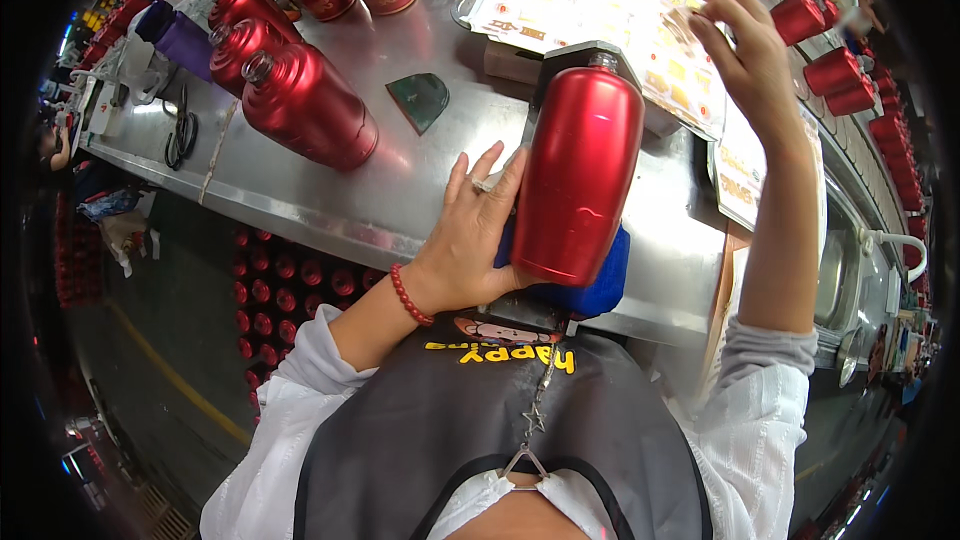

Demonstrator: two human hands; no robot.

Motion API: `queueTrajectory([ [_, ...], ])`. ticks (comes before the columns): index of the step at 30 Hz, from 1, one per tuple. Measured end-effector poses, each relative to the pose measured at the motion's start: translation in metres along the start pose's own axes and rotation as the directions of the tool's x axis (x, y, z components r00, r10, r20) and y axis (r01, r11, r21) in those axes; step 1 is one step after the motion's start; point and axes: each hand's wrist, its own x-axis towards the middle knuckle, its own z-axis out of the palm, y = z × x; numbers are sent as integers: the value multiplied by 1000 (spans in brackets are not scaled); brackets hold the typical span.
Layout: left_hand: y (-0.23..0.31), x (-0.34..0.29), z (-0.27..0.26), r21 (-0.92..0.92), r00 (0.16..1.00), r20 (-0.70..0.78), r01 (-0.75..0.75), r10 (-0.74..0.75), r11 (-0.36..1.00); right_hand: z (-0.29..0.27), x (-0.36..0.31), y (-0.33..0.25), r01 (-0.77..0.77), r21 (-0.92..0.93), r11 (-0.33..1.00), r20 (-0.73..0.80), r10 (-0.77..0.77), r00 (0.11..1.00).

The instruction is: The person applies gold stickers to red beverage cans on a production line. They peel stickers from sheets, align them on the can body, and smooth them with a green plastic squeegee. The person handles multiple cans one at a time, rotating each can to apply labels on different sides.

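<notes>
A glossy red bottle point(585, 170) lies tilted in front of me, its threaded neck pointing away. Beneath its near end is a blue cloth pad point(600, 275), and a dark angular holder point(610, 50) surrounds the neck end. My left hand point(475, 225) rests against the bottle's lower left side, fingers stretched and spread, thumb by its base. My right hand point(745, 55) is raised over the printed sheets point(590, 0) at the back right. Its thumb and fingers are bent together; anything small between them is too unclear to name.
Several red bottles stand at the left, one nearest point(310, 110), beside a purple bottle point(175, 35). A dark green scraper-like piece point(420, 100) lies on the metal table point(300, 200). More red bottles point(840, 80) line the right. A sink point(840, 280) is at far right.
</notes>
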Motion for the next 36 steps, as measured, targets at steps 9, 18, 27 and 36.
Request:
queueTrajectory([
  [9, 10, 5, -9, 20, 996, -32, -78, 79, 997, -100, -18, -90, -17, 268, 963, 193, -37, 980],
  [18, 2, -2, -7, 69, 999, 1, -34, 34, 997, -109, -20, -118, -116, 451, 885, 322, -40, 946],
  [27, 5, 5, -10, 7, 998, -24, -62, 62, 998, -98, -12, -115, -89, 631, 771, 310, -145, 940],
  [36, -8, 14, -25, -511, 994, 99, 94, -51, 855, -82, -2, -107, -59, 702, 709, 298, -219, 929],
])
